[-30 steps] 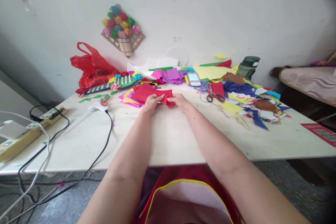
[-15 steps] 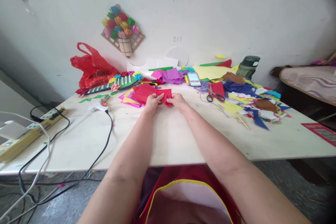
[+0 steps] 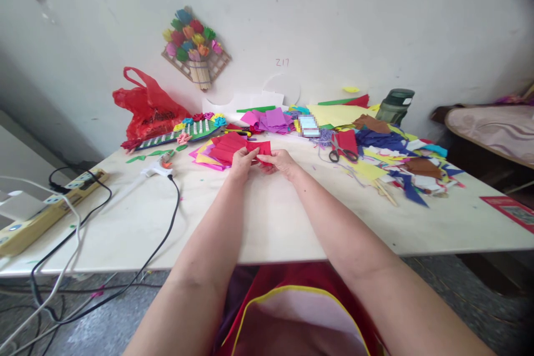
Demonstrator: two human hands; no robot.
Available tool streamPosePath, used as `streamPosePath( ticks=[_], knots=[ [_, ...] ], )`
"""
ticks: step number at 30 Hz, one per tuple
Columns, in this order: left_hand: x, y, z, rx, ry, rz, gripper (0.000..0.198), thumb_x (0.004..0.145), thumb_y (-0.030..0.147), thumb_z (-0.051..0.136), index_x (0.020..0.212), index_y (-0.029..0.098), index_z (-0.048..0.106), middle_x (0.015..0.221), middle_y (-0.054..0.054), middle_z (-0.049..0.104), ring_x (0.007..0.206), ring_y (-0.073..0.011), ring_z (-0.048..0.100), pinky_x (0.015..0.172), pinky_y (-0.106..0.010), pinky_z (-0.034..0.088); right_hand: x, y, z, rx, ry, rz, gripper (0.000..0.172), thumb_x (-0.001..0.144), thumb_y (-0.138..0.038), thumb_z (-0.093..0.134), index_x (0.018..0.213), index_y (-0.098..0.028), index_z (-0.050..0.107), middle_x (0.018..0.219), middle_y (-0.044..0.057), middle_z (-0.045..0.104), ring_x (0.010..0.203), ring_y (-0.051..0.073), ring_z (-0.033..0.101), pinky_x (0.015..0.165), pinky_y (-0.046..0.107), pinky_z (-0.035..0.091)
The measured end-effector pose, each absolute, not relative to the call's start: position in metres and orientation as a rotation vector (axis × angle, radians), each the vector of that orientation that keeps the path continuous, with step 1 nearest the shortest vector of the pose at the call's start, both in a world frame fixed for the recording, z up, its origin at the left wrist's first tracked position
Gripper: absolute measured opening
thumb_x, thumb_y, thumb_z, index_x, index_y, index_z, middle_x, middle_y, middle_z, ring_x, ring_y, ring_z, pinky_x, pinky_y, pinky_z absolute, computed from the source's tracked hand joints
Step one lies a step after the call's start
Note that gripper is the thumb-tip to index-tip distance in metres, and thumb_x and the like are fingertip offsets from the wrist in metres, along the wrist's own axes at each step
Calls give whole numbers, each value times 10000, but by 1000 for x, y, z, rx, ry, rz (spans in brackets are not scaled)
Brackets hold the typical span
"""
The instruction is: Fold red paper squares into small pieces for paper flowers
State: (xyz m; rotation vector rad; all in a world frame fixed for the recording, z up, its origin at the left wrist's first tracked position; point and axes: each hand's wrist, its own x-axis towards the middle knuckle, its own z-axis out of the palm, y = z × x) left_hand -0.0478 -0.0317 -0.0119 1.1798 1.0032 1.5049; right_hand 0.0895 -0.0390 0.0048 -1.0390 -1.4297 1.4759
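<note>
Between my two hands is a small piece of red crepe paper, its near edge hidden behind the fingers. My left hand pinches its left side. My right hand grips it from the right, fingers reaching across the lower edge toward my left thumb. Just beyond my left hand lies a fanned stack of crepe paper sheets, red on top with yellow and pink below. A pair of scissors rests to the right, partly over another red piece.
A white glue gun with a black cord lies left, near a power strip. Behind are a red plastic bag, a flower-trimmed green craft piece and purple paper. Coloured scraps and a dark bottle are right.
My right hand has shifted slightly left, its fingers now closer to my left hand across the red paper. The paper's lower edge is more covered. Other things stay put.
</note>
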Motion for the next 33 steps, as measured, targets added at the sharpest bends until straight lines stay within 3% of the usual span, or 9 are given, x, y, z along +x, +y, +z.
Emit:
streamPosePath(
  ticks=[17,33],
  knots=[
    [-47,-32,-11,1085,974,1523,358,507,410,732,699,138,599,622,-8,599,568,-104,540,610,-253,450,87,-38,3,-1086,-1420,1511,95,707,-161,630,649,-107,578,508,28,630,394,86,557,378,162,407],
    [-43,-32,-12,1023,1011,1563,342,501,409,742,612,142,560,527,12,547,479,-79,480,551,-240,432,92,-32,0,-1032,-1436,1483,126,691,-214,654,717,-115,580,575,47,651,463,119,602,417,186,443]
  ],
)
